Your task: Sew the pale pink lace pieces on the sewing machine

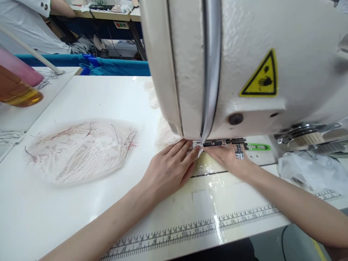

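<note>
Pale lace fabric [166, 132] lies under the head of a sewing machine [187, 72], partly hidden by it. My left hand [172, 165] presses its fingers together on the lace, just left of the presser foot [197, 144]. A crumpled white lace edge shows at its fingertips. From the other side, my right hand [231, 157] reaches in with its fingers together, their tips meeting the same lace edge. Metal parts hide some of those fingers. Beside the right wrist lies a green-handled thread snipper [258, 146].
A sheer lace piece [81, 152] with reddish threads lies left on the white table [114, 217]. White cloth [310, 170] is bunched at right. A printed ruler [195, 232] runs along the front edge. Amber and pink containers stand far left; another person's arm [62, 7] shows behind.
</note>
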Action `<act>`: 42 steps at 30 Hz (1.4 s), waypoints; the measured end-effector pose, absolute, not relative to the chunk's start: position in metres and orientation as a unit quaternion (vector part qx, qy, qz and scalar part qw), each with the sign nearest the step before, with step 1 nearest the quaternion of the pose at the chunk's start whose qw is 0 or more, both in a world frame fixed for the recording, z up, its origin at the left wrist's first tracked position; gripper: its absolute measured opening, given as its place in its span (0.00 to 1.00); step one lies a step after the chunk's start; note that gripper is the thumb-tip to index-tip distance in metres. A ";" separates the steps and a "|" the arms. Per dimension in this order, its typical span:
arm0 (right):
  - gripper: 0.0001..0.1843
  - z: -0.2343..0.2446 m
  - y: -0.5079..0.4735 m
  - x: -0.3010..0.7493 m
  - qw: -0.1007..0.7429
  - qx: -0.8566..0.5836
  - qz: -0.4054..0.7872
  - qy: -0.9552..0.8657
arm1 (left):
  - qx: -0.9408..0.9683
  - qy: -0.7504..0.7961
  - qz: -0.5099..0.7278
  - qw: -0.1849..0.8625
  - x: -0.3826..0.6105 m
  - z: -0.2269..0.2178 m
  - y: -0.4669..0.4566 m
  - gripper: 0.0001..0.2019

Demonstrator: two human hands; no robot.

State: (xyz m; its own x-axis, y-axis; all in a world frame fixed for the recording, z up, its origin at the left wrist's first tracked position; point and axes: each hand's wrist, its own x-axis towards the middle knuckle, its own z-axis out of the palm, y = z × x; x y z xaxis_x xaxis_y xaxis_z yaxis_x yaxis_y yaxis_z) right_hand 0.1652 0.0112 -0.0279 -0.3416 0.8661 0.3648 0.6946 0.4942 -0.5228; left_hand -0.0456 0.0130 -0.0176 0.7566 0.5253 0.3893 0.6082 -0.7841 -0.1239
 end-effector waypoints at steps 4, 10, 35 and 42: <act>0.15 -0.021 0.013 0.163 0.301 -0.501 0.162 -0.795 | -0.928 -0.312 -0.168 0.114 -0.046 -0.018 0.014 0.17; 0.14 -0.025 0.010 0.163 0.293 -0.491 0.096 -0.815 | -0.925 -0.311 -0.169 0.135 -0.044 -0.019 0.014 0.17; 0.20 -0.027 -0.011 0.171 0.188 -0.517 0.022 -0.835 | -0.938 -0.224 -0.205 0.167 -0.046 -0.018 0.013 0.14; 0.22 -0.025 -0.014 0.168 0.149 -0.498 -0.012 -0.854 | -0.938 -0.232 -0.206 0.153 -0.048 -0.019 0.013 0.15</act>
State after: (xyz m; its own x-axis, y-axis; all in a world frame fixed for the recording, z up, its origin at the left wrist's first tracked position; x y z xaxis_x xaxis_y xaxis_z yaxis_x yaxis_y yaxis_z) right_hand 0.1685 -0.0138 -0.0247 -0.4593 0.8477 0.2654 0.8546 0.5032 -0.1284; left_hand -0.0480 0.0129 -0.0189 0.8075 0.3725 0.4574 0.4986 -0.8453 -0.1919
